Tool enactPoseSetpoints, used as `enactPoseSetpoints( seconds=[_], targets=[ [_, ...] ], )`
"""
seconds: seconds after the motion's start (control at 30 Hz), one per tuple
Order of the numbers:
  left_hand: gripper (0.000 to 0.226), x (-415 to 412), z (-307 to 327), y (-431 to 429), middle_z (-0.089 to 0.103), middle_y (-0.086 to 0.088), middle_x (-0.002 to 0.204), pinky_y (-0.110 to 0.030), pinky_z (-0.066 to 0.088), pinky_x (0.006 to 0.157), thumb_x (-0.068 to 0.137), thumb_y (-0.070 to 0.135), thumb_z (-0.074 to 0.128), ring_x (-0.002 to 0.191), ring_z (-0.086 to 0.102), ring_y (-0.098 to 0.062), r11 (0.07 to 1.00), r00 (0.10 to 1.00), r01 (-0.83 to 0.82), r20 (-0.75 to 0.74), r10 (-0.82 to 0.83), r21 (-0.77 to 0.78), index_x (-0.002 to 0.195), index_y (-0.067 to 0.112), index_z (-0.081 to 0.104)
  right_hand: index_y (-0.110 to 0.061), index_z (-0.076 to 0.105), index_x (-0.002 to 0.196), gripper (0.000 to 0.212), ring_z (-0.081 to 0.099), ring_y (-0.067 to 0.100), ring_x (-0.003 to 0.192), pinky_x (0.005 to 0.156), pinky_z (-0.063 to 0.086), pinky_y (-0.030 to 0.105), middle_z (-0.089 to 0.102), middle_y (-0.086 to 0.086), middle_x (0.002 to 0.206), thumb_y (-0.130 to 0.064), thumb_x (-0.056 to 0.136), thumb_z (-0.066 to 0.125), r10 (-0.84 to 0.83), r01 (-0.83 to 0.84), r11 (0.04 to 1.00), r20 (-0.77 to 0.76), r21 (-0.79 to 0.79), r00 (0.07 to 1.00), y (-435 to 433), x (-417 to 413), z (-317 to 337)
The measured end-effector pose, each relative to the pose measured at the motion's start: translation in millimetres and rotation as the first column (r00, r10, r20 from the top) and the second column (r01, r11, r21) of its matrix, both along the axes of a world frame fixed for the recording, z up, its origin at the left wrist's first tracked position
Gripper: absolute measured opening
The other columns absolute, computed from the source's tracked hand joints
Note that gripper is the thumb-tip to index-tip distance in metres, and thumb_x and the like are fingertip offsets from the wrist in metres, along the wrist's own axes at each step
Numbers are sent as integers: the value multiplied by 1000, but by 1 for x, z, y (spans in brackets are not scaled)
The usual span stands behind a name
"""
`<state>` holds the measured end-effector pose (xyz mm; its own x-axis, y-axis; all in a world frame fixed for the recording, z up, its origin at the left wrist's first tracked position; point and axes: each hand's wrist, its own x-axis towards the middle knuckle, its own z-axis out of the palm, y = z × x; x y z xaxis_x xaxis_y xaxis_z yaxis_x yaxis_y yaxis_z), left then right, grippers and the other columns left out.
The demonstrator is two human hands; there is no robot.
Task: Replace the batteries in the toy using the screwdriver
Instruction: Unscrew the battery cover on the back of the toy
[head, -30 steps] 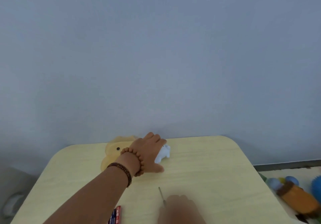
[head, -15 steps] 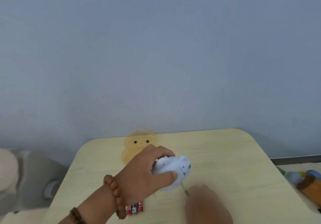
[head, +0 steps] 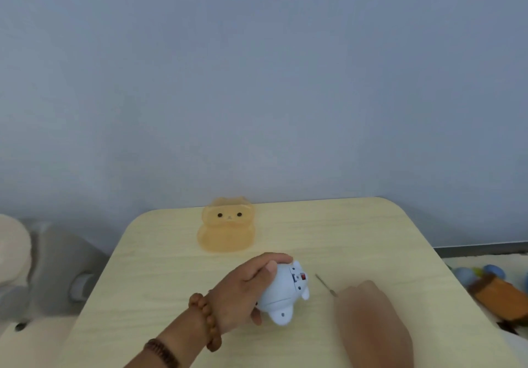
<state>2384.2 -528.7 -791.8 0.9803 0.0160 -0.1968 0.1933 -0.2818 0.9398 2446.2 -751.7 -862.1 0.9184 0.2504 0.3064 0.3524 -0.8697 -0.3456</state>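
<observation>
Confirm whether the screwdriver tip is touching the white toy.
Apart. Head view shows bare table between the screwdriver tip and the toy in the left hand.

Pale blue rounded plastic toy [head: 281,293], lower centre: smooth moulded shell with a soft satin sheen and fine seam lines; a small glossy red insert sits in its panel. Thin grey metal screwdriver shaft [head: 325,284], just right of the toy: bare metal with a dull gleam; handle hidden. Translucent orange bear-shaped plastic cover [head: 225,233], centre of frame: smooth, slightly cloudy, low gloss; hard or rubbery cannot be told. Pale yellow wood-grain table top [head: 357,233]: smooth and matt, laminate look, faint straight grain. Brown round-bead bracelet [head: 210,322], lower left of centre: wooden look, polished beads. Dark brown small-bead bracelet [head: 163,352], bottom edge: wooden look, duller. Blue-grey wall [head: 257,82], upper frame: matt, even paint.
</observation>
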Motion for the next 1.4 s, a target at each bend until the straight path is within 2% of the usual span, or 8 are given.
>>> enactPoseSetpoints(
  seconds=[0.07,0.2,0.33,0.43,0.63,0.77,0.93,1.4],
  targets=[
    [43,3,-4,0,57,11,125,-30,56,67,81,55,63,91,64,-9,999,999,36,9,-36,32,123,47,54,-23,68,64,29,60,25,61,37,34,26,54,0,71,-15,57,95,-9,9,1000,-2,25,1000,1,-3,0],
    [71,6,-14,-1,46,21,127,-30,50,94,71,53,75,113,52,-1,917,988,70,102,-119,392,131,54,36,-27,66,66,28,55,19,73,37,32,22,54,-5,80,-16,64,91,-68,67,993,-2,100,998,0,-5,-3],
    [85,3,-15,-8,47,18,119,-19,50,79,68,54,76,99,57,-4,920,993,62,69,-96,388,133,51,22,-25,66,76,26,54,19,78,42,42,30,61,-5,85,-9,71,87,-92,84,982,38,172,995,-2,-8,-1],
    [85,2,-19,-8,41,21,121,-19,47,83,66,54,77,107,51,-2,894,988,58,106,-116,445,134,47,25,-25,65,84,25,61,21,66,52,46,33,62,-7,73,-7,79,81,-102,99,951,-5,293,995,-8,-9,4],
    [83,2,-22,-2,39,24,122,-17,44,89,68,52,77,112,45,5,885,983,55,132,-130,462,136,46,30,-25,74,88,29,68,4,75,67,46,3,70,-12,87,1,78,80,82,-85,831,30,550,996,-13,-15,37],
    [63,2,-25,0,44,24,117,-21,45,88,67,57,76,107,47,3,845,974,56,155,-162,532,120,48,43,-26,72,88,22,68,7,78,70,48,8,68,-12,88,-4,86,75,238,-242,813,76,530,968,-16,-14,65],
    [64,5,-30,5,40,26,125,-22,45,95,65,56,78,116,46,2,871,963,38,214,-162,489,121,41,52,-34,64,92,14,62,7,77,68,46,22,60,-18,87,-20,95,65,419,-410,874,25,260,908,-14,-4,77],
    [63,7,-32,4,45,24,119,-24,48,92,62,52,81,110,50,2,880,965,33,212,-151,473,118,39,56,-33,65,90,14,60,10,72,65,45,25,60,-17,85,-20,94,66,454,-438,870,-18,226,891,-6,0,75]
  ],
)
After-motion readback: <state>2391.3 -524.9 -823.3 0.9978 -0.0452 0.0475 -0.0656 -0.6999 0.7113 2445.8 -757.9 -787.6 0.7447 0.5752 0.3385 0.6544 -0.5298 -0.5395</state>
